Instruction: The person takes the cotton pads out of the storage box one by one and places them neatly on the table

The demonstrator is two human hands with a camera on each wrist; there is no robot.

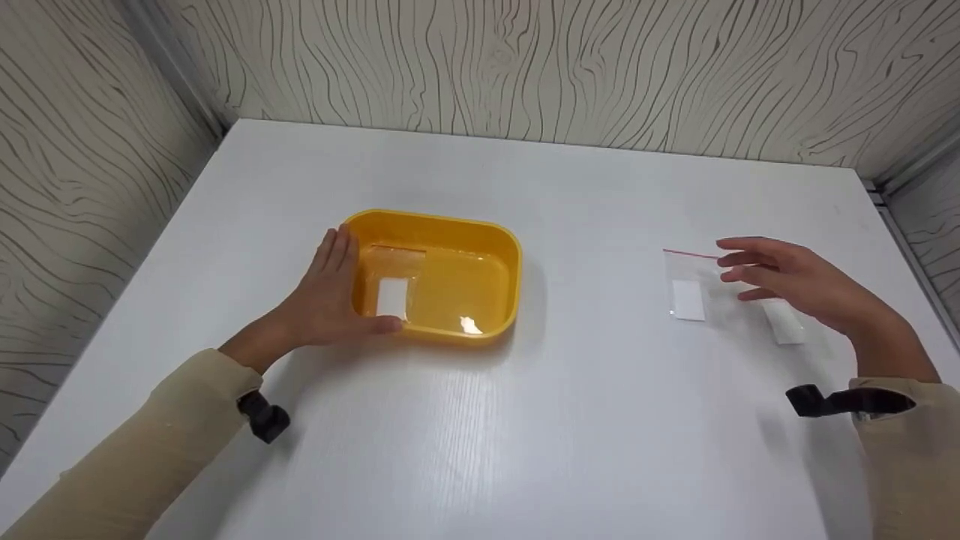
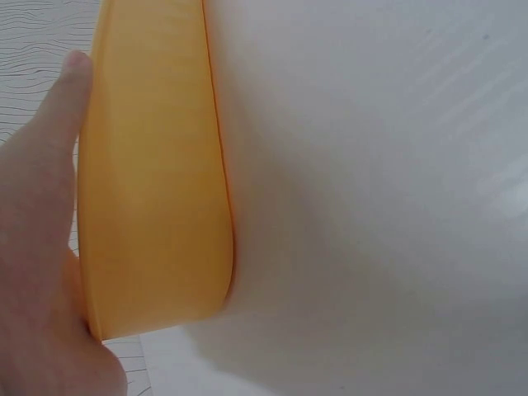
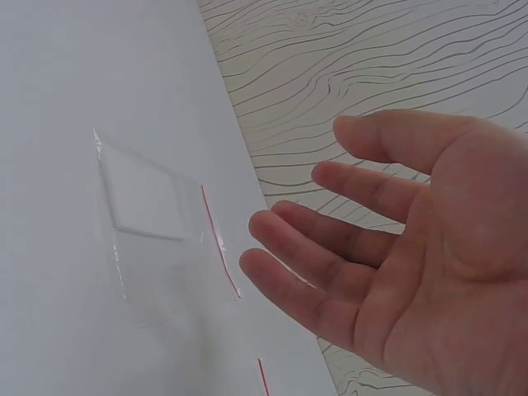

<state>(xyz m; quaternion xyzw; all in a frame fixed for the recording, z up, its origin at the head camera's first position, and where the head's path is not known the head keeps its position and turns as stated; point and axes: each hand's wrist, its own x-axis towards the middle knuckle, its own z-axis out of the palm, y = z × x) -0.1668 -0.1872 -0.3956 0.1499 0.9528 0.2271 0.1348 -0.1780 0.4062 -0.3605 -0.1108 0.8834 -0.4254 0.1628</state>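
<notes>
In the head view, my left hand [image 1: 322, 296] rests against the left end of a yellow plastic basin [image 1: 517, 281], its fingers straight along the left rim and its thumb on the near rim. Inside the basin lies a clear zip bag [image 1: 392, 296] with a white rectangle in it. My right hand [image 1: 806, 281] hovers at the right with loosely spread fingers and holds nothing. Below and beside it are a red-edged clear zip bag [image 1: 688, 298] with a white insert and a second bag [image 1: 784, 322], partly hidden by the hand. The right wrist view shows a bag [image 3: 148, 202] left of the fingertips.
The white table [image 1: 465, 435] carries the basin left of centre and the bags at the right. Wood-grain patterned panels [image 1: 495, 67] stand behind it and at both sides. A black strap mount [image 1: 847, 401] sits on the right wrist, another [image 1: 262, 416] on the left.
</notes>
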